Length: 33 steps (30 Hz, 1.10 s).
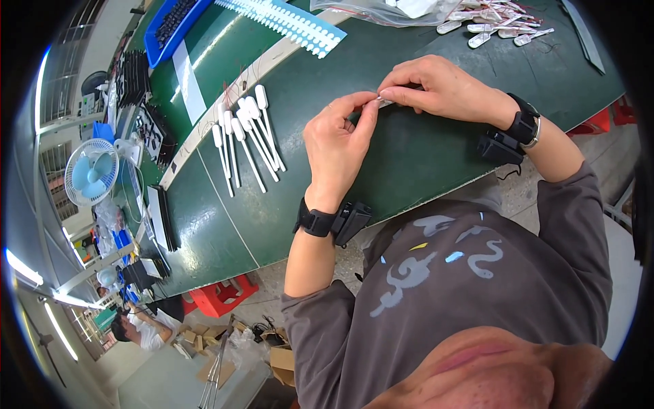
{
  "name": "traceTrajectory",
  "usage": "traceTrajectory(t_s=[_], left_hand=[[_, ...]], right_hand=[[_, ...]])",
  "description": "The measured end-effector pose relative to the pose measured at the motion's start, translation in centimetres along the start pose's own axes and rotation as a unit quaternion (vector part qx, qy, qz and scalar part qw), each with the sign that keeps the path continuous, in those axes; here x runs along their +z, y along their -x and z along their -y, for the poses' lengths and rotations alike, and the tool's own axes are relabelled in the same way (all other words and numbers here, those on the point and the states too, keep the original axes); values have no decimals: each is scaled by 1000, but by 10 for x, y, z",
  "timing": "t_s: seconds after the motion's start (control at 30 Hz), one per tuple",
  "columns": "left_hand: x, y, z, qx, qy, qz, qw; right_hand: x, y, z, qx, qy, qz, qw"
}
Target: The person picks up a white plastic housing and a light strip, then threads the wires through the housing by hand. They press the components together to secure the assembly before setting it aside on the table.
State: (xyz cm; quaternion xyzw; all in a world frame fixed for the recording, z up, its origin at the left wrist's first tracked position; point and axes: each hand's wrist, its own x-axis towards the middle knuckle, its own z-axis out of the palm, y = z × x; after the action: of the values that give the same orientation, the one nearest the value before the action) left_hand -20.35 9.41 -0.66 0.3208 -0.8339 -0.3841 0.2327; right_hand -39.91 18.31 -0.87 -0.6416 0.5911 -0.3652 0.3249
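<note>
My left hand (338,140) and my right hand (436,87) meet above the green table. Thumb and forefinger of each are pinched together around a small whitish piece (385,102). Fingertips cover most of it, so its kind cannot be made out. Left of my left hand lies a group of white paddle-shaped sticks (243,123), with thin red wires at their wide ends. Beyond my right hand is a pile of small whitish spoon-shaped parts (501,24) with fine red wires.
A light blue sheet with white round tabs (300,27) lies at the far side, near a clear plastic bag (395,10). A blue bin (154,48) holds small black parts. A fan (92,172) stands farther left. A red stool (223,296) sits below the table edge (272,262).
</note>
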Motion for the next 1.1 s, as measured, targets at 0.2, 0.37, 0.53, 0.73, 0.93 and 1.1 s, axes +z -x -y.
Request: traceTrajectory(t_s=[0.2, 0.37, 0.53, 0.73, 0.93, 1.1], left_hand=[[2, 0, -3, 36, 5, 7, 999], [-1, 0, 0, 23, 19, 3, 1000], [-4, 1, 3, 38, -5, -25, 999], [-3, 0, 4, 87, -46, -39, 994], [-3, 0, 2, 92, -61, -43, 993], [0, 1, 3, 116, -84, -56, 988]], right_hand=[[-6, -2, 8, 146, -140, 86, 976], [-8, 0, 10, 161, -140, 59, 975], [-4, -1, 1, 126, -124, 56, 983], [-2, 0, 1, 91, -116, 26, 989], [-4, -2, 0, 87, -105, 34, 990], [-7, -2, 10, 153, -128, 56, 978]])
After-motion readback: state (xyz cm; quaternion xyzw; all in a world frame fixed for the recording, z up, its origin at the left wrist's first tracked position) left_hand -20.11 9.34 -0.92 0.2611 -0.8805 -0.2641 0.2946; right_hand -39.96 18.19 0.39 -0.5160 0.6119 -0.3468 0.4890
